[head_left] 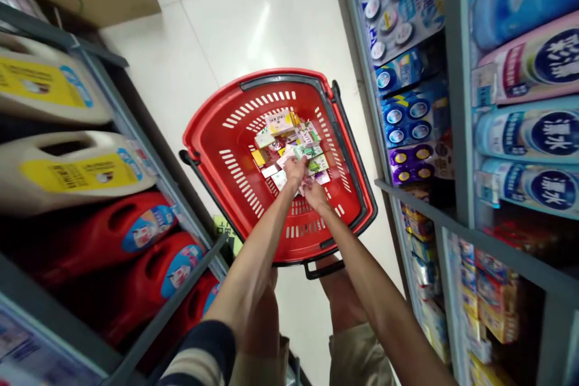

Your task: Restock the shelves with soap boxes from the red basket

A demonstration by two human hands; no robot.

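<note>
Between shelves, a red basket of small boxes

Forearms cross its near side. Left hand and right hand cover some boxes; I cannot tell whether their fingers grip. The boxes lie low inside, pointing various ways; the white-and-yellow box runs lengthwise left to right.

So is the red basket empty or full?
Neither: small boxes lie clustered in the basket, with its bare red inside showing around them.

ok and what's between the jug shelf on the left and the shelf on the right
In the head view: a red basket with small boxes inside, the left hand and right hand at them, and pale floor tiles around the basket.
</note>
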